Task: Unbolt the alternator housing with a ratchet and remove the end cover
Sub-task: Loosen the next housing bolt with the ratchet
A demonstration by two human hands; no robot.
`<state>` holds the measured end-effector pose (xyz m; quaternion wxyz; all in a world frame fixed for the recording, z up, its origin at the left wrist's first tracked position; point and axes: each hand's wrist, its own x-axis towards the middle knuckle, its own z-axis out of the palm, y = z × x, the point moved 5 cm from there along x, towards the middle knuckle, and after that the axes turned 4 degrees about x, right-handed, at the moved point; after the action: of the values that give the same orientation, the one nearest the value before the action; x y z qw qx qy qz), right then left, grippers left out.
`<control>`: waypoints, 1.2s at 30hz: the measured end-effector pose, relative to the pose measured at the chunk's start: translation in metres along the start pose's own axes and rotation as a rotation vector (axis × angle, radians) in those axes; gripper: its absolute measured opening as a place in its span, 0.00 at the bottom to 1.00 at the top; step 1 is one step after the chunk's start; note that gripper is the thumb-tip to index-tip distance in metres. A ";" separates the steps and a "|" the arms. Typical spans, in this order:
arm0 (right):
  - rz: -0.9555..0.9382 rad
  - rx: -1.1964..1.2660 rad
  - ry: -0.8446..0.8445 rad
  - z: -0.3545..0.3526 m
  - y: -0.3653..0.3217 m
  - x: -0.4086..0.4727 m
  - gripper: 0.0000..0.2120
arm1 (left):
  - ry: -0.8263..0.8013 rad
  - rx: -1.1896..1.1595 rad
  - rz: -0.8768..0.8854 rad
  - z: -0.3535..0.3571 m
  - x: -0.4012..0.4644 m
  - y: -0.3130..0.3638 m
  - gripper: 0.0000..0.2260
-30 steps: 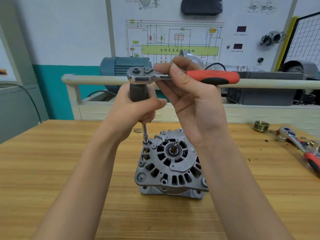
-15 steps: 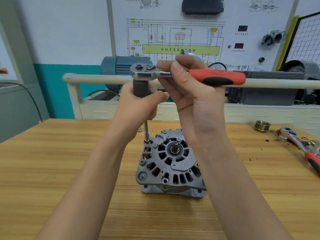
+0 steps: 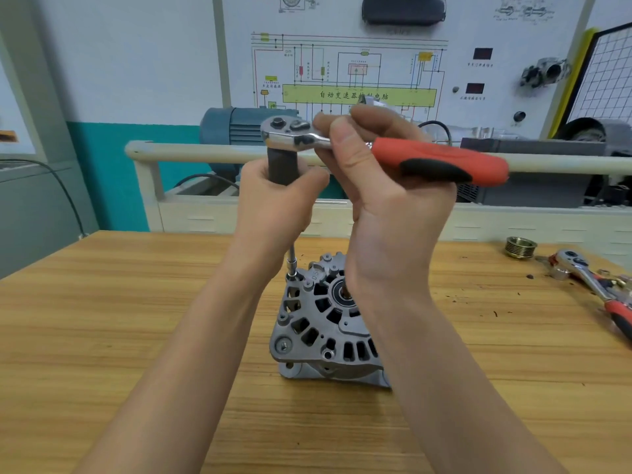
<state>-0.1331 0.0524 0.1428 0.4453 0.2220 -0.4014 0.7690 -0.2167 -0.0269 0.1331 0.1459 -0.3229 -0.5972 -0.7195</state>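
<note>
Upright on the wooden table (image 3: 119, 319), alternator (image 3: 318, 323) stood below both hands, ratchet (image 3: 376, 145) held level above it, red handle pointing right, pinched near its head by right hand (image 3: 386, 206), dark extension grip (image 3: 282, 165) clasped by left hand (image 3: 277, 210), thin shaft running straight down onto a housing bolt (image 3: 291, 276)

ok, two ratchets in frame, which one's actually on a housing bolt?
The ratchet held in both hands: its extension runs down to a bolt at the alternator's upper left. The second ratchet lies untouched at the table's right edge.
</note>
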 end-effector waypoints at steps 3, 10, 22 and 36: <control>0.047 -0.001 -0.025 0.000 0.000 0.002 0.07 | -0.059 0.015 0.011 0.000 0.000 0.000 0.16; 0.323 0.161 -0.189 -0.004 -0.001 0.017 0.07 | -0.393 -0.060 0.001 0.002 -0.001 0.003 0.17; 0.120 0.002 -0.077 -0.004 0.000 0.010 0.07 | 0.002 0.072 -0.014 -0.001 -0.002 0.001 0.13; 0.145 0.031 -0.055 -0.005 -0.003 0.011 0.06 | -0.049 0.085 -0.023 0.000 -0.001 0.000 0.11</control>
<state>-0.1364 0.0625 0.1487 0.3737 0.2203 -0.4167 0.7989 -0.2157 -0.0270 0.1327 0.1366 -0.3269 -0.6344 -0.6871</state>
